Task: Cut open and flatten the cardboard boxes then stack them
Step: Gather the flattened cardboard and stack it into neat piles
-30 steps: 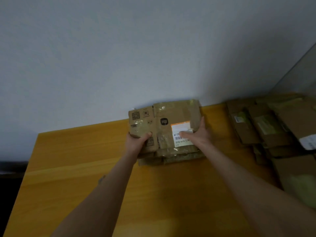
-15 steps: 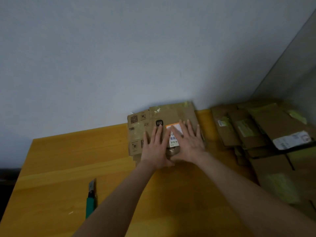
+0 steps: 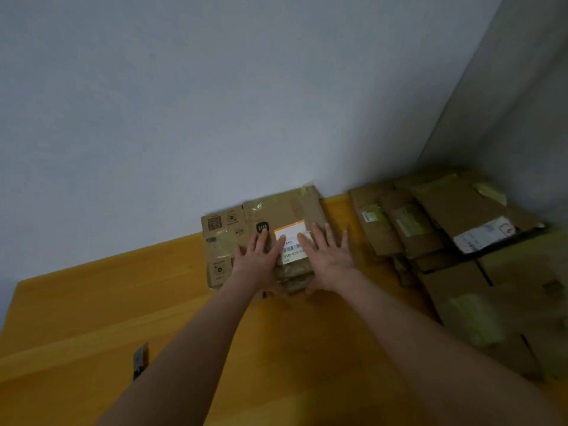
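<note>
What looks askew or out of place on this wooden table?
The pile of flattened brown cardboard boxes at the right lies fanned and overlapping, not squared. The flattened brown box with the white label, pressed by the left hand and right hand, has lower layers poking out at its near edge.

the one camera rides on the person's head, looking forward and down along both forearms, out over the wooden table [image 3: 76, 318] to the wall [image 3: 184, 103] at its far edge. it's a wide lens, so plenty of wall fills the top and the room corner shows on the right. the left hand [image 3: 256, 261] and right hand [image 3: 330, 258] sit near mid-frame at the end of outstretched arms, flat on the flattened cardboard [image 3: 226, 241].
</note>
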`<action>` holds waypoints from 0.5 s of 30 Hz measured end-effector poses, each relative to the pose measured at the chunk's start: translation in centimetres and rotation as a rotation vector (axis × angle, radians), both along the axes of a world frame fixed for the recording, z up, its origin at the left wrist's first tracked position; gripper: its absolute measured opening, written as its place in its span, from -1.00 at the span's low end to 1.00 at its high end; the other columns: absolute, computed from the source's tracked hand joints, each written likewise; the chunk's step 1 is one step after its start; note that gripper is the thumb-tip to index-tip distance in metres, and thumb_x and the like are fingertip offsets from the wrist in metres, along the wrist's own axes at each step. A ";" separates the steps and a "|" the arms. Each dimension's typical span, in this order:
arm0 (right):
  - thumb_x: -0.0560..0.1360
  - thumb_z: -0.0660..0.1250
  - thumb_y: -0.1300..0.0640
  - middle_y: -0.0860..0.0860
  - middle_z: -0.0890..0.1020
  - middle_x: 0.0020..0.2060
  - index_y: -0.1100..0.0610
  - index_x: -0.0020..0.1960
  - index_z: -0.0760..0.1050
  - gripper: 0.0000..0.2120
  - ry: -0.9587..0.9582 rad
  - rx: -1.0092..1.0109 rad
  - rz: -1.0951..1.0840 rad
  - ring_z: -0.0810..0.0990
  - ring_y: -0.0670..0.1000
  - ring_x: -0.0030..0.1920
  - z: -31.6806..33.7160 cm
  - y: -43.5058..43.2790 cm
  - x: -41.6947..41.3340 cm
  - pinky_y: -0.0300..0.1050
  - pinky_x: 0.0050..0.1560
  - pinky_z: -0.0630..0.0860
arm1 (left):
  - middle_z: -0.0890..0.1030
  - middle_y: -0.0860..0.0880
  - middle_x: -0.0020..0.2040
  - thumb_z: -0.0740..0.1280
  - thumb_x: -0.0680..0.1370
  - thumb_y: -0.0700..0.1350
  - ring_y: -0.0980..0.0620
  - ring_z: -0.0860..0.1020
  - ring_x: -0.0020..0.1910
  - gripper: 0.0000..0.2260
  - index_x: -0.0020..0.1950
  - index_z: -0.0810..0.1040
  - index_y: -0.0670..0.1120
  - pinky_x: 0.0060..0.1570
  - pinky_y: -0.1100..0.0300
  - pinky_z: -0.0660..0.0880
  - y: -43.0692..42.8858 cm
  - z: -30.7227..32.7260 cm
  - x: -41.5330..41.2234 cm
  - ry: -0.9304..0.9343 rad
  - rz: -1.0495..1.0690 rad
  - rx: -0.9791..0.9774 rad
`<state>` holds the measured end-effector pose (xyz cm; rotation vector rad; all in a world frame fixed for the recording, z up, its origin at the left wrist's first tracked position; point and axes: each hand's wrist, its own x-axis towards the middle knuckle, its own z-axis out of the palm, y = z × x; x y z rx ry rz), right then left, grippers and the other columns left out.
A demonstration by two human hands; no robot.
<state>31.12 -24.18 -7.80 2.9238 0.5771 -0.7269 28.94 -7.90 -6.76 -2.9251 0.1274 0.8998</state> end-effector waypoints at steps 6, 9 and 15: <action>0.54 0.28 0.12 0.10 -0.07 0.56 -0.01 0.56 -0.06 -0.28 -0.134 0.149 -0.277 -0.14 0.17 0.55 4.7 -4.0 -1.1 0.19 0.51 -0.09 | 0.08 -0.07 0.57 0.28 0.49 0.29 -0.10 0.06 0.55 -0.29 0.54 0.18 0.02 0.48 -0.11 0.09 -4.6 4.1 1.4 -0.269 -0.063 -0.117; 0.55 0.24 0.15 0.09 -0.01 0.55 0.01 0.55 0.00 -0.34 -0.188 0.150 -0.357 -0.09 0.17 0.54 6.1 -7.4 -1.8 0.18 0.51 -0.03 | 0.35 -0.09 0.43 0.23 0.58 0.13 -0.11 0.37 0.37 -0.53 0.43 0.37 -0.05 0.27 0.00 0.40 -8.9 5.3 1.2 -0.344 0.017 -0.310; 0.56 0.26 0.06 0.12 -0.03 0.55 0.00 0.55 0.02 -0.35 -0.175 0.160 -0.437 -0.12 0.19 0.54 7.1 -14.3 -2.4 0.16 0.51 -0.04 | 0.40 -0.15 0.35 0.22 0.62 0.05 -0.12 0.44 0.29 -0.57 0.44 0.35 -0.10 0.25 0.03 0.40 -17.7 5.7 -1.4 -0.236 0.135 -0.480</action>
